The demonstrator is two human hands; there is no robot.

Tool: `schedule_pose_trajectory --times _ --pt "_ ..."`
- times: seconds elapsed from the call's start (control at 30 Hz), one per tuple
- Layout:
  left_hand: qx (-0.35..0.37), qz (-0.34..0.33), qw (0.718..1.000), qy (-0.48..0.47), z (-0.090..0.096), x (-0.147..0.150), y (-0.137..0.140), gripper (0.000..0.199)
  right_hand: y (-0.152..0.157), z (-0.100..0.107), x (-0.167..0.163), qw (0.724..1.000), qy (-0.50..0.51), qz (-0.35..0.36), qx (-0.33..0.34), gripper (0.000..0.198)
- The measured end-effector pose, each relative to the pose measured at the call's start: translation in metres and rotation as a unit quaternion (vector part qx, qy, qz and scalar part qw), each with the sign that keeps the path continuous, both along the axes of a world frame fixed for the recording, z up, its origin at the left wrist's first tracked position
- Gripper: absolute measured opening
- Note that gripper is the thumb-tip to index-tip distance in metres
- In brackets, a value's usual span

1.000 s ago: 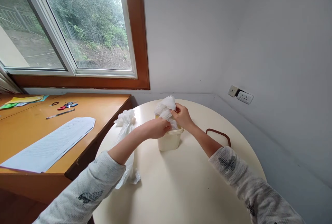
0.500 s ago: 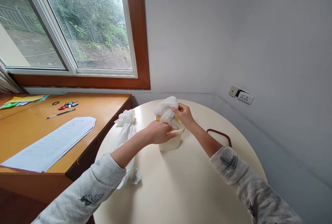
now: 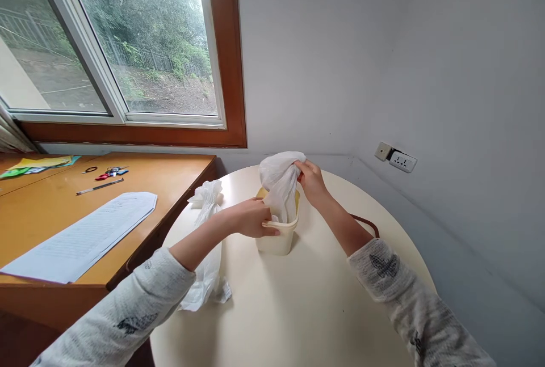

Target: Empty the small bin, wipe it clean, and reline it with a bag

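White bag [image 3: 277, 175] in right hand [image 3: 313, 184]; left hand [image 3: 250, 218] grips tub [image 3: 277, 243].

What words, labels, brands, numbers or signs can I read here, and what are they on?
None can be read.
White sheets on the desk: rows of small marks, too small to read.
Cream container and the white bag in the right hand: no lettering visible.

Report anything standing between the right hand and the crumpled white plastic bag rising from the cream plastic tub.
Nothing visible: the right hand has its grip on the crumpled white plastic bag above the cream plastic tub. The left hand holds the tub's near rim, apart from that grip.
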State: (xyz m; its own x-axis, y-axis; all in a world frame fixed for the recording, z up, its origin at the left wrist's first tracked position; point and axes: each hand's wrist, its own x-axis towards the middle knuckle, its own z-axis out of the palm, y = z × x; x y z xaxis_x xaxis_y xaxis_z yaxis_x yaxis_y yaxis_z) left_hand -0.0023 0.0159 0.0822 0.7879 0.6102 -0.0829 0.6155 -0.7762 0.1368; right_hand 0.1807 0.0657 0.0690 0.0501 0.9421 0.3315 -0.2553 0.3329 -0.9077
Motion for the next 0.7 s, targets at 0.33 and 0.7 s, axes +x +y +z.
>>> schedule_pose_trajectory --times 0.33,0.7 --pt "-0.013 0.045 0.992 -0.119 0.001 -0.008 -0.016 0.039 0.001 0.004 0.004 0.999 0.019 0.034 -0.024 0.031" --pt "-0.069 -0.085 0.984 -0.140 -0.003 -0.008 -0.028 0.026 -0.002 0.018 0.001 0.999 0.007 0.032 0.009 0.019"
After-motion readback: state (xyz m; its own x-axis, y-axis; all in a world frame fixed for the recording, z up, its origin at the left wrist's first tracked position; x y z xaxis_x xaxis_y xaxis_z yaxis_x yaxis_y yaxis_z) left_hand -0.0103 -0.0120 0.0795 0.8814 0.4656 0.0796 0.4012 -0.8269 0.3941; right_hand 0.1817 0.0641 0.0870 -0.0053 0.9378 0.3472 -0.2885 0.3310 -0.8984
